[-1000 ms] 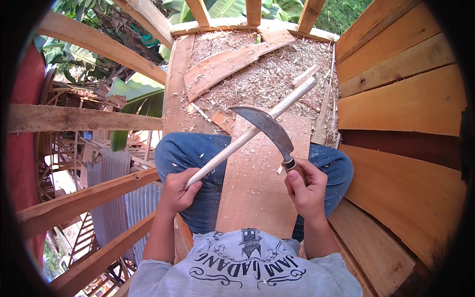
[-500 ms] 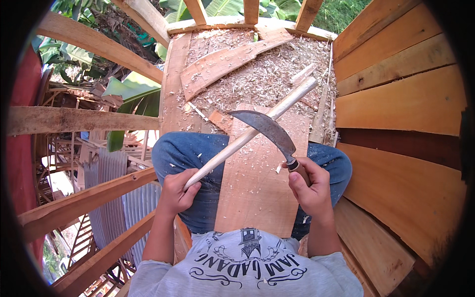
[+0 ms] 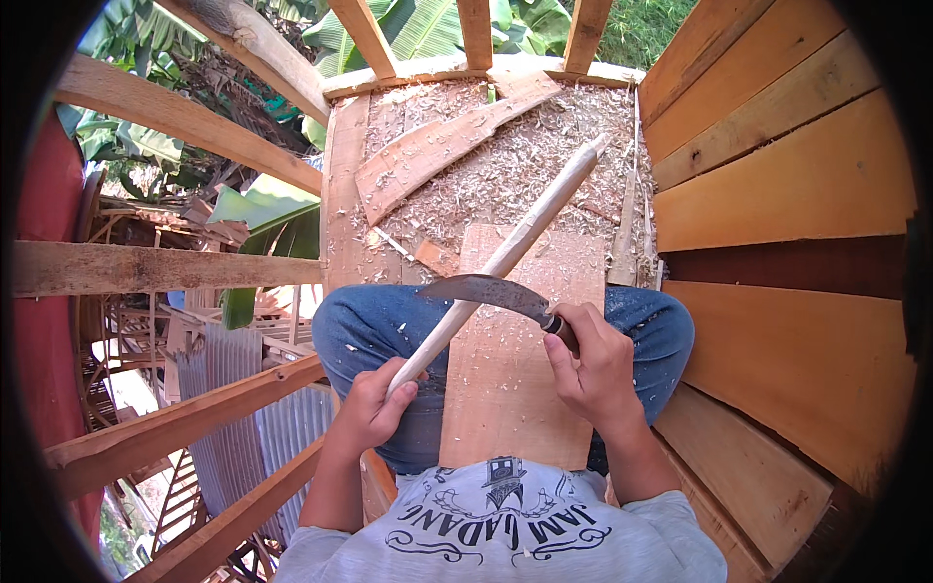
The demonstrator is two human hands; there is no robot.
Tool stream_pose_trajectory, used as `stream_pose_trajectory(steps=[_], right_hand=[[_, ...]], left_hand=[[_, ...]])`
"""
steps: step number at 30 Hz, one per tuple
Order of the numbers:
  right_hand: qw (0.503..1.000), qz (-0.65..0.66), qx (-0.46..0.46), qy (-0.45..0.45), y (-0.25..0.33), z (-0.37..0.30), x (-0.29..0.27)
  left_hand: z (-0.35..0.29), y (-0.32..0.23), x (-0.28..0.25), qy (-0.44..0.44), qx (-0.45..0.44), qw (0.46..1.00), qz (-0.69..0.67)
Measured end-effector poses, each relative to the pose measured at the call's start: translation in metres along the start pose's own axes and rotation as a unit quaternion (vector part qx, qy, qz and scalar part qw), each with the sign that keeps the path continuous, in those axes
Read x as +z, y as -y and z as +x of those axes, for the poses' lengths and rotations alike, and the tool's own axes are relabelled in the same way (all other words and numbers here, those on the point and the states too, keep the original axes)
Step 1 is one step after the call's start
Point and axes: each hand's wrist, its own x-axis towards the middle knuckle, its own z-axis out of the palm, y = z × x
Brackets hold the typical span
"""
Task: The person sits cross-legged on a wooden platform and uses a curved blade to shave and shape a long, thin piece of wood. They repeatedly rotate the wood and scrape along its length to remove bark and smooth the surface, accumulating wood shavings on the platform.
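Observation:
My left hand [image 3: 374, 403] is closed round the near end of a pale, whittled wooden stick [image 3: 533, 222]. The stick slants away to the upper right, over my lap. In my right hand [image 3: 595, 369] is a sickle [image 3: 491, 291], gripped by its dark wooden handle. Its curved blade crosses over the stick just below the stick's middle; whether the edge touches the wood I cannot tell. Beneath both, a flat wooden board [image 3: 515, 389] lies across my lap between my jeans-clad knees, sprinkled with small shavings.
Wood shavings [image 3: 457, 185] cover the plank floor ahead, where a long cut board [image 3: 437, 151] lies. A plank wall [image 3: 777, 175] rises on my right. Open wooden rails [image 3: 165, 267] stand on my left, with corrugated sheets [image 3: 224, 408] beyond and below.
The sickle's blade has slid down the stick toward my left hand and turned flatter. The stick now points more steeply away from me. My right hand has moved slightly left.

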Motion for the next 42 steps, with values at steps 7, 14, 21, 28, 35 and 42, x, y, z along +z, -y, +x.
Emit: stream_pose_trajectory(steps=[7, 14, 21, 28, 35, 42], right_hand=[[0.997, -0.059, -0.003, -0.040, -0.002, 0.001, -0.020], [0.988, -0.115, -0.005, -0.103, 0.003, 0.010, -0.038], [0.969, -0.168, -0.040, -0.177, -0.016, 0.023, -0.052], [0.951, -0.132, 0.091, -0.264, -0.039, 0.045, -0.069], [0.973, -0.087, 0.077, -0.198, -0.014, 0.018, -0.075], [0.971, -0.111, 0.069, -0.201, -0.018, 0.023, -0.059]], left_hand=[[-0.013, -0.013, 0.021, 0.011, 0.019, 0.997, -0.071], [-0.025, -0.031, 0.030, 0.027, 0.000, 0.999, -0.032], [-0.034, -0.045, 0.044, 0.022, 0.042, 0.999, 0.009], [-0.050, -0.039, 0.051, 0.054, 0.007, 0.999, -0.007], [-0.056, -0.037, 0.049, 0.023, -0.013, 1.000, -0.009], [-0.055, -0.051, 0.055, 0.024, -0.004, 0.999, 0.032]])
